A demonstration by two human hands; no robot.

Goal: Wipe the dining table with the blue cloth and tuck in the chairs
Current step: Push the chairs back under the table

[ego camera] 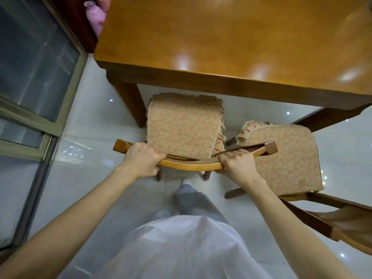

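A wooden chair with a patterned cushion (181,125) stands right below me, its front edge at the rim of the glossy wooden dining table (221,37). My left hand (141,160) and my right hand (237,165) both grip the curved top rail (191,165) of its backrest, one at each end. A second chair with the same kind of cushion (285,156) stands to the right, turned at an angle and out from the table. No blue cloth is in view.
A glass sliding door with a metal frame (40,81) runs along the left. A table leg (130,105) stands just left of the chair's seat. Something pink (95,17) lies beyond the table's left corner. The floor is shiny white tile (84,158).
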